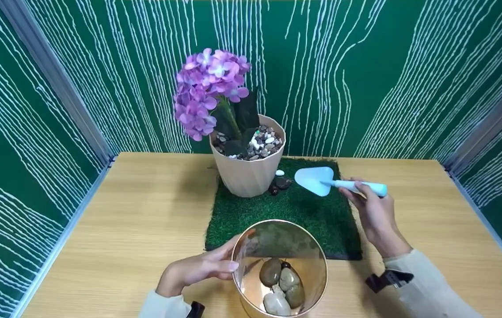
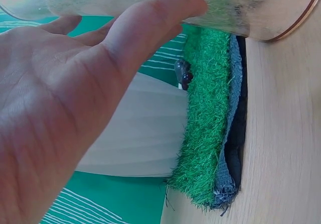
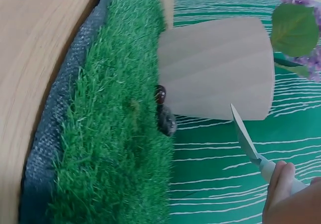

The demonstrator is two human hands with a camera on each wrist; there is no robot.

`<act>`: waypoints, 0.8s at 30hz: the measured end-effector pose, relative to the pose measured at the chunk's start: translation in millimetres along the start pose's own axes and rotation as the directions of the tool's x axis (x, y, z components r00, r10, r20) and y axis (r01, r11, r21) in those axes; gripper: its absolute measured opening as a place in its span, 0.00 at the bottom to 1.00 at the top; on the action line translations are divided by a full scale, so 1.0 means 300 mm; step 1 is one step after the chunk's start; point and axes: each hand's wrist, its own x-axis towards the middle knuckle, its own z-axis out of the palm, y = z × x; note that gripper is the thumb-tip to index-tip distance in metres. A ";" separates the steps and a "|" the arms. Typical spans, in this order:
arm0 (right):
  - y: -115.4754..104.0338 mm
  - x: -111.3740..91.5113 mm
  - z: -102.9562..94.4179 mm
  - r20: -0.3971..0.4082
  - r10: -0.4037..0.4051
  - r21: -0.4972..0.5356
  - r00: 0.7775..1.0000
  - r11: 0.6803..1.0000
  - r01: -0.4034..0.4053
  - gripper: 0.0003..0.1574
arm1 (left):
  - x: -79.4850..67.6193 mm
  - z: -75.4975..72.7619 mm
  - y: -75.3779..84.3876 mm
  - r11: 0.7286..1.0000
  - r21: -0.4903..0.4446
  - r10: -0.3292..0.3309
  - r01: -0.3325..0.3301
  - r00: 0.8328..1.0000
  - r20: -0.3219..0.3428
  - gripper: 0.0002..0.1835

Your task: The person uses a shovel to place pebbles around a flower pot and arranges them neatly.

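Note:
My right hand [image 1: 375, 216] grips the handle of a small pale-blue trowel [image 1: 315, 180], whose blade points left over the back of the grass mat. In the right wrist view the trowel blade [image 3: 243, 131] shows nearly edge-on beside the pot. My left hand [image 1: 204, 269] holds an amber see-through vase [image 1: 324, 274] from its left side, thumb at the near side and fingers behind. Several smooth stones [image 1: 288, 279] lie inside the vase. A ribbed beige pot [image 1: 246, 176] with pebbles [image 1: 264, 143] and a purple flower [image 1: 209, 88] stands on the mat.
The green grass mat [image 1: 251, 221] lies on a wooden table [image 1: 154, 212], its front edge slightly lifted in the left wrist view. Several loose stones [image 1: 283, 182] sit beside the pot, with a white pebble [image 1: 280, 172] behind them. Green patterned walls [image 1: 313, 79] enclose the back and sides.

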 end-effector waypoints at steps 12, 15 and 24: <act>-0.061 -0.089 -0.028 0.118 -0.017 -0.007 0.993 1.000 0.018 0.12 | -0.001 -0.002 -0.001 1.000 -0.007 0.006 -0.006 1.000 0.003 0.49; -0.076 -0.114 -0.027 0.151 -0.037 -0.015 0.988 0.999 0.040 0.15 | -0.001 0.000 0.000 1.000 -0.008 0.007 -0.007 1.000 0.003 0.49; -0.134 -0.198 -0.010 0.210 -0.050 -0.059 0.976 0.996 0.063 0.17 | 0.000 0.003 0.004 1.000 -0.003 -0.003 0.003 1.000 -0.005 0.51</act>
